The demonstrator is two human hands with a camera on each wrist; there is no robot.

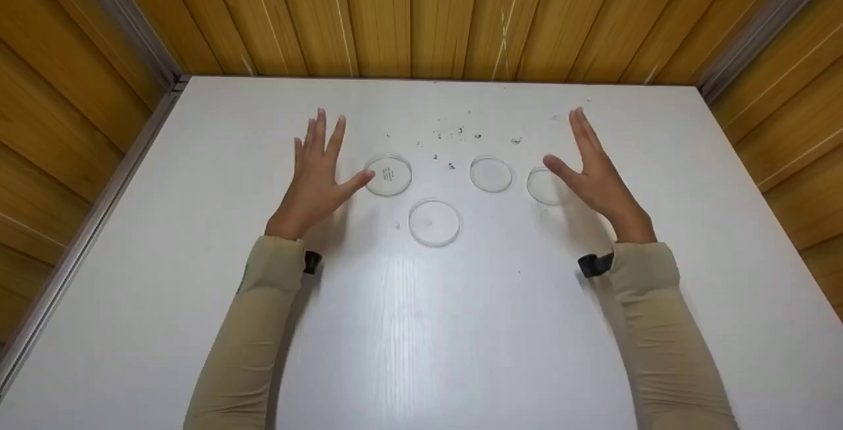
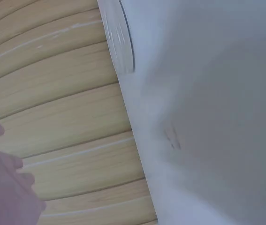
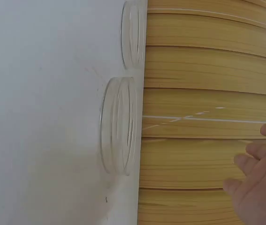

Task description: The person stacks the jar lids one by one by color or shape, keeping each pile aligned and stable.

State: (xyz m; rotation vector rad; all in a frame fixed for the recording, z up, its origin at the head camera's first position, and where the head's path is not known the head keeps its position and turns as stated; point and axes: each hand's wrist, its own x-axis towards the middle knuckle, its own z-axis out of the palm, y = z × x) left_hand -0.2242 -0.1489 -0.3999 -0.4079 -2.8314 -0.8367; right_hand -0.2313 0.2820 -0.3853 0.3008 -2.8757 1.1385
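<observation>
Fingers [image 1: 337, 137] of the left hand [image 1: 313, 183] are seen, in the head view, to be extended and spread, with the thumb held well out; those of the right hand [image 1: 596, 176] are kept straight with only slight gaps, its thumb also set apart; nothing is pinched by either. A printed dish [image 1: 390, 178] is overlapped by the left thumb tip, though whether it is touched cannot be told; an end dish [image 1: 541, 189] is partly covered by the right thumb; between the thumbs a middle dish [image 1: 491, 174] is laid, and a near dish [image 1: 435, 222] is placed closer to the body than the left thumb; all four are set flat on the bench [image 1: 461, 338], presumably for steadiness; dark specks [image 1: 452, 166] are scattered beyond the thumbs.

From the left wrist, a clear dish [image 2: 119, 40] is shown cut off by the frame, apart from the fingertips; by the broad shadow [image 2: 217, 122] on the bench, the hand is judged to be raised, perhaps so that nothing is pressed.

From the right wrist, a larger-looking dish [image 3: 116, 126] and a smaller-looking dish [image 3: 133, 35] are shown apart from the fingers, between which nothing is held.
</observation>
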